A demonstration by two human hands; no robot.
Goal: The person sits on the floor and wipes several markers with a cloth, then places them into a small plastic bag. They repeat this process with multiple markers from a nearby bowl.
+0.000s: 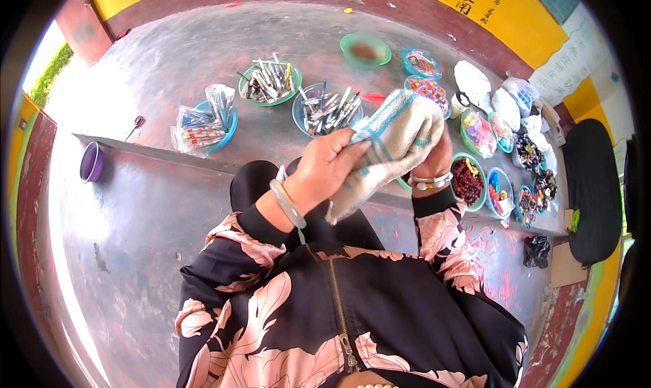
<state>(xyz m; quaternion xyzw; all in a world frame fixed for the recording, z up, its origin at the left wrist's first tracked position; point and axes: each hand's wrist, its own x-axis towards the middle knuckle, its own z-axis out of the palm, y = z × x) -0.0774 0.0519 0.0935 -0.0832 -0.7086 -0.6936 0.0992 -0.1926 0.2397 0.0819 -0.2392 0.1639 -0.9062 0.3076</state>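
The cloth [400, 140], a beige towel with blue stripes, is held up in front of the blue bowl of pens [327, 110]. Its loose lower end could, I judge, sweep bowls off the grey ledge [169, 156]. The left hand [332, 164] is closed on its near edge, wrist bent; the right hand [437, 159] is mostly hidden behind it, its grip unclear.
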